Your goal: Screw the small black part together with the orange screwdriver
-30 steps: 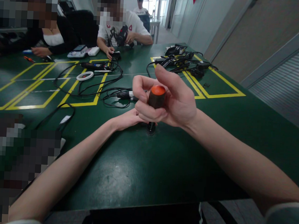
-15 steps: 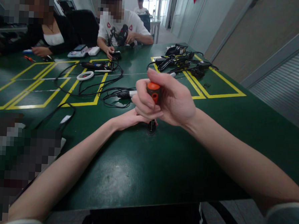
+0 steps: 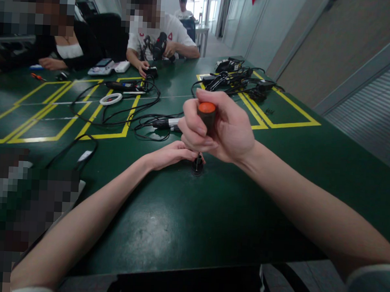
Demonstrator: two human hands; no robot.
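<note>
Screwdriver (image 3: 206,112) near upright in the right hand's (image 3: 227,126) curled fingers, shaft reaching the black part (image 3: 197,168) on the table (image 3: 140,195).
The left hand (image 3: 170,154), partly hidden, seems to pinch the black part; a loose pinch could let it spin, and a slanted push could skid the shaft toward those fingertips.

I can't read a single word, brand or number on my feed. In the upper middle of the frame, a co-worker's white shirt (image 3: 184,30) carries 2 red marks: a small triangle (image 3: 169,36) to the right, and another to the left, partly lost under the pixel blocks. I can't decipher the dark print (image 3: 149,42) between them. At mid-left, a white label (image 3: 84,156) by a black cable (image 3: 97,146) is too small for me.
</note>
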